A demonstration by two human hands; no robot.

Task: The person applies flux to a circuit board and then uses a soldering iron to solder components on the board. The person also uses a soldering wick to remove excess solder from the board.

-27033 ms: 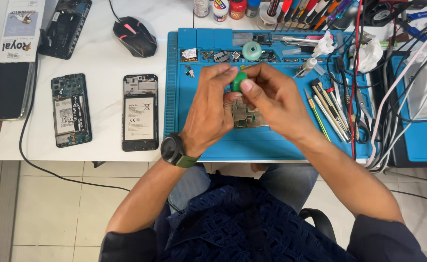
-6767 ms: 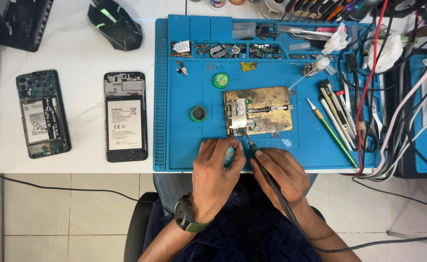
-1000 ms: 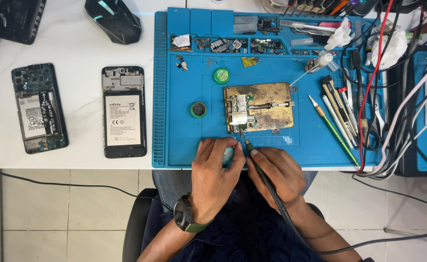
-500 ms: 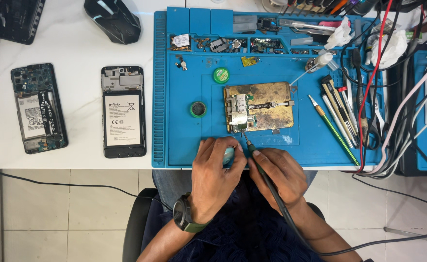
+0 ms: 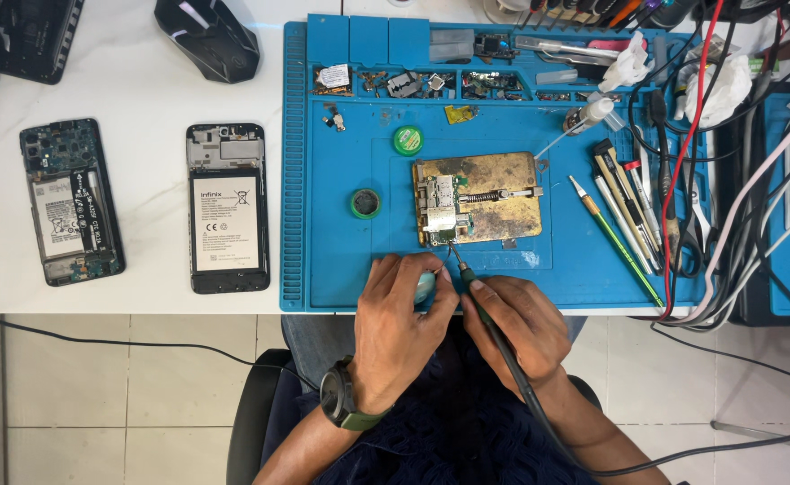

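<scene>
the right hand (image 5: 516,328) grips a soldering iron (image 5: 476,301) like a pen, fingers closed around its dark handle, the thin tip pointing up at the lower edge of the circuit board (image 5: 449,235). that board sits clamped at the bottom left of a worn brass-coloured holder plate (image 5: 494,193), which lies near the middle of the blue work mat (image 5: 341,260). the left hand (image 5: 399,328) rests just beside the right, at the mat's front edge, fingers curled around a small pale round thing (image 5: 425,287); what it is cannot be told. a dark watch with a green strap (image 5: 341,409) is on the left wrist. the iron's black cable (image 5: 539,409) runs down past the right forearm.

on the mat, a green round tin (image 5: 407,140) sits above the plate and a dark round tin (image 5: 365,203) to its left. tweezers and brushes (image 5: 624,220) lie in a row to the right, near a tangle of cables (image 5: 727,251). on the white table (image 5: 144,99) left of the mat lie 2 opened phones (image 5: 225,208), batteries showing, well apart from the hands, with a black mouse (image 5: 206,38) above them.
</scene>
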